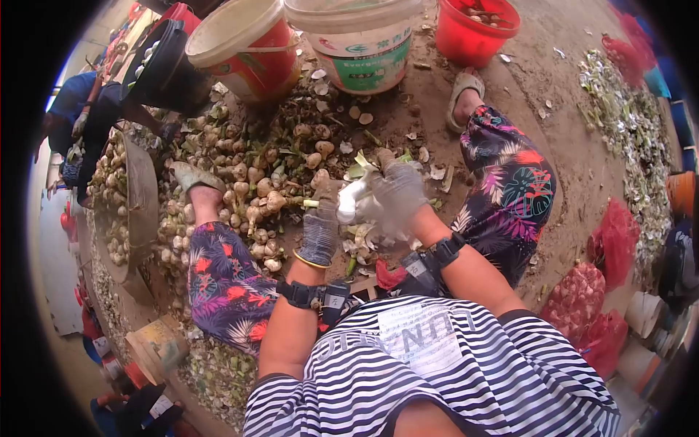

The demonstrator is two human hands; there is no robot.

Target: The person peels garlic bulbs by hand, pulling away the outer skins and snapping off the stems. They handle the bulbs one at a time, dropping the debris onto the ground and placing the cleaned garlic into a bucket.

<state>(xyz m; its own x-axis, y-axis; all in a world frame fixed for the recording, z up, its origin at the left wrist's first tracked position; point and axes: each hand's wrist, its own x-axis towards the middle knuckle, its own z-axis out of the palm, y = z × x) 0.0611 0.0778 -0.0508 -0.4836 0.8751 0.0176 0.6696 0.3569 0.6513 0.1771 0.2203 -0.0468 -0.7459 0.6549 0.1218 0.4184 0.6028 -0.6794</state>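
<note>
My left hand [319, 222], in a grey knit glove, is closed round the stem of a garlic bulb; a pale green piece of stem [311, 203] pokes out on its left side. The white garlic bulb [349, 204] shows between my two hands, its surface smooth and bright. My right hand [400, 191], gloved too and smeared by motion, is curled at the bulb's right side, with loose garlic skin [360, 169] at its fingers. Scraps of peeled skin [360, 240] lie on the ground below the hands. Unpeeled garlic bulbs [255, 197] are heaped to the left.
A white-and-green bucket [357, 51], a red-and-white bucket [251, 58] and a red bucket [477, 33] stand ahead. A dark bucket [164, 69] holds white bulbs. Red mesh sacks [575, 295] lie at right, near a long heap of husks [630, 138]. Another person [95, 124] is at far left.
</note>
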